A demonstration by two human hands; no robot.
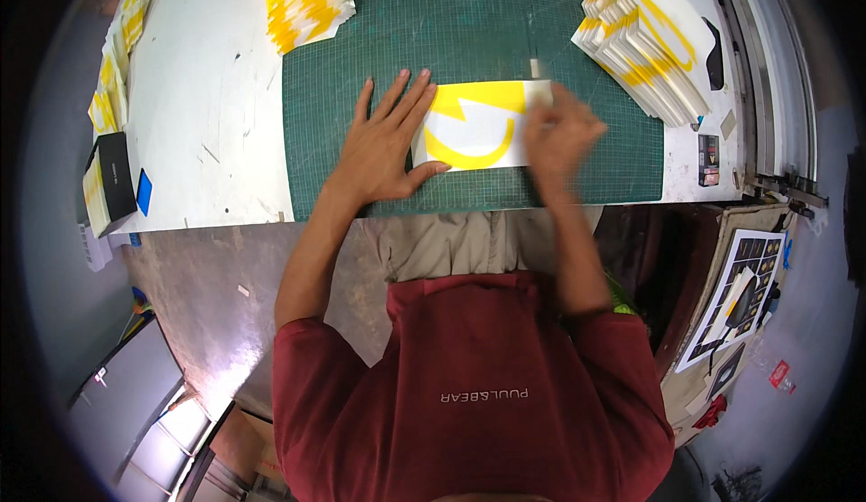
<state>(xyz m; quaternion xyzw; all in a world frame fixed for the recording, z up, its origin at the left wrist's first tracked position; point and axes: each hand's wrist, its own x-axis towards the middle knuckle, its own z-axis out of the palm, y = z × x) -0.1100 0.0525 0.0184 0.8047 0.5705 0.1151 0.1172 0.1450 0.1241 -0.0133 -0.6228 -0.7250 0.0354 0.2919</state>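
Note:
A white and yellow printed paper piece (469,125), rectangular and perhaps folded, lies flat on the green cutting mat (433,33). My left hand (383,141) is open on its left end, fingers spread and thumb along the near edge. At the right end is my right hand (561,141), its fingers curled but smeared by motion. Whether it holds anything cannot be made out. Just beyond it shows a small pale object (534,69), too blurred to name.
Stacks of similar yellow-white pieces stand at the back left of the mat (307,1), at the right (640,46) and along the table's far left (113,78). A black box (115,177) sits at the left edge. A small dark box (709,159) lies near the right corner.

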